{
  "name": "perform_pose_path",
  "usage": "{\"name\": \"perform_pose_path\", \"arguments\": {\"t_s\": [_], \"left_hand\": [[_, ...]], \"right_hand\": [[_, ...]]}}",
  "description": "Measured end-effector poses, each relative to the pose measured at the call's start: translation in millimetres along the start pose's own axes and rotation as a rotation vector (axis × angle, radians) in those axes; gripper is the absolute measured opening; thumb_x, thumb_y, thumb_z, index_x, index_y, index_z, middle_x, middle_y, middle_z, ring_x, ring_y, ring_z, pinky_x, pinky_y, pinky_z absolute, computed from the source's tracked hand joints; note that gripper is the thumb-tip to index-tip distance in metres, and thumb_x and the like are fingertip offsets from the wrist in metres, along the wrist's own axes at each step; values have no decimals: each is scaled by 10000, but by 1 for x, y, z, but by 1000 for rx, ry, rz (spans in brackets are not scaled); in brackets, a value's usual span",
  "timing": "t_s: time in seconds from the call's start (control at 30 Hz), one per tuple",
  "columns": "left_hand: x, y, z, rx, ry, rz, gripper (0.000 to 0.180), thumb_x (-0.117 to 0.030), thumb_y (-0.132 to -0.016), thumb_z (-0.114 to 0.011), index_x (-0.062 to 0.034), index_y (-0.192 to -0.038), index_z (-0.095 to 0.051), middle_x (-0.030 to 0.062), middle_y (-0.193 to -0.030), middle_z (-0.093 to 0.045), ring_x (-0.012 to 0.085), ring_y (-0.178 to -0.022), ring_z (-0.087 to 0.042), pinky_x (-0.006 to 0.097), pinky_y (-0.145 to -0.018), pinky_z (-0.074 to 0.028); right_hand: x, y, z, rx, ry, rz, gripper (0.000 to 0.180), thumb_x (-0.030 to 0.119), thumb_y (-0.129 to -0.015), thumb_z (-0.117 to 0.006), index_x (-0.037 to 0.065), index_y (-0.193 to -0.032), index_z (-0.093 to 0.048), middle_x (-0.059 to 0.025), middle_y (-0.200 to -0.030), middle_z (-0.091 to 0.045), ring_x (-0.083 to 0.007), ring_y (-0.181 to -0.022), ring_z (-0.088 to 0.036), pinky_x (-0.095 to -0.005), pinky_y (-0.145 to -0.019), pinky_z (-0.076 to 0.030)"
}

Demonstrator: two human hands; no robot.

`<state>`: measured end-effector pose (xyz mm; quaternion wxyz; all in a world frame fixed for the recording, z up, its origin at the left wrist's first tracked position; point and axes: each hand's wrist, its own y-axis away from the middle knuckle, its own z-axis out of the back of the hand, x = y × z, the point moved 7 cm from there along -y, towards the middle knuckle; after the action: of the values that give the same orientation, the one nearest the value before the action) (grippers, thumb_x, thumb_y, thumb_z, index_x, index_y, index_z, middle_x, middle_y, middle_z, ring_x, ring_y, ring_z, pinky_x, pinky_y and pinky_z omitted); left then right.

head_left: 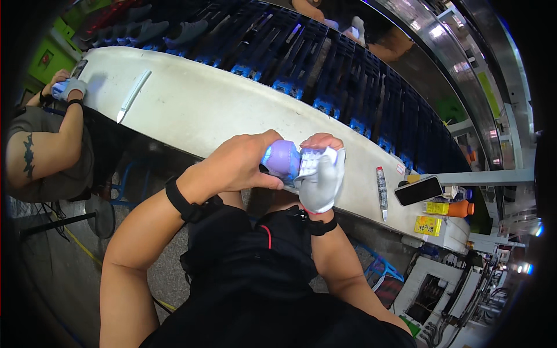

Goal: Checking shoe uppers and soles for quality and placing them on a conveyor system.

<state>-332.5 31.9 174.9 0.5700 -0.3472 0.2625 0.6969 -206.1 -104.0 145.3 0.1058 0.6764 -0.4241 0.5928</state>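
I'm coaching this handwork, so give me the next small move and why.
Probably ease the rounded lilac piece forward over the long white table before loosening either hand: the bare left hand and pale-gloved right hand hold it from opposite sides, near the table's closer edge in this view.

Table (191,95): long, off-white, curving across the view
Table's left part: a pale knife (134,95), its tip toward the near edge
Table's right part: a red-and-dark knife (382,194) beside a black phone (418,191), with a yellow box (428,225) and an orange bottle (460,209) nearby
Behind the table: dark racks (278,52) with blue patches; grey shoes (187,33) toward the left
Far left: a seated co-worker (43,145) in grey
Lower right: a white machine (422,290)
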Motion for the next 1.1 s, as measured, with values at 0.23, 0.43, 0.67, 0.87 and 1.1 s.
{"name": "perform_pose_path", "arguments": {"t_s": [0.23,0.43,0.67,0.87,1.1], "left_hand": [[4,-8,1,-49,-9,24,667,-313,-780,-983,-10,-1263,-638,249,-1016,-787,479,-992,-759,509,-861,-602],[-47,-38,-9,49,-291,-84,574,-294,-773,-944,-12,-1160,-627,201,-943,-779,456,-879,-763,517,-782,-604],[-96,-45,-35,6,-478,-395,552,-271,-750,-963,5,-1080,-618,160,-819,-760,361,-760,-791,453,-688,-607],[-96,-39,-39,138,-594,-355,650,-322,-736,-980,-19,-1174,-608,148,-916,-770,321,-836,-806,430,-690,-616],[-72,29,-2,167,-50,-45,1005,-492,-653,-1016,-55,-1435,-560,300,-1592,-528,531,-1288,-663,501,-1047,-578]], "right_hand": [[3,-15,-9,149,-49,-150,357,330,-1069,-587,63,-1301,-537,-80,-1205,-537,-160,-1053,-554,-334,-983,-463],[20,-10,11,229,173,-212,403,376,-1096,-559,69,-1353,-522,-62,-1288,-525,-152,-1156,-548,-312,-1044,-460],[45,-5,29,232,343,-278,625,406,-1167,-463,-14,-1629,-440,-141,-1488,-578,-231,-1366,-569,-380,-1164,-463],[55,14,34,263,304,-298,668,402,-1141,-508,-33,-1644,-447,-238,-1585,-593,-322,-1465,-579,-433,-1234,-439],[21,74,45,292,857,121,796,194,-757,-923,37,-1487,-648,-191,-1432,-723,-386,-1299,-701,-464,-1114,-553]]}}
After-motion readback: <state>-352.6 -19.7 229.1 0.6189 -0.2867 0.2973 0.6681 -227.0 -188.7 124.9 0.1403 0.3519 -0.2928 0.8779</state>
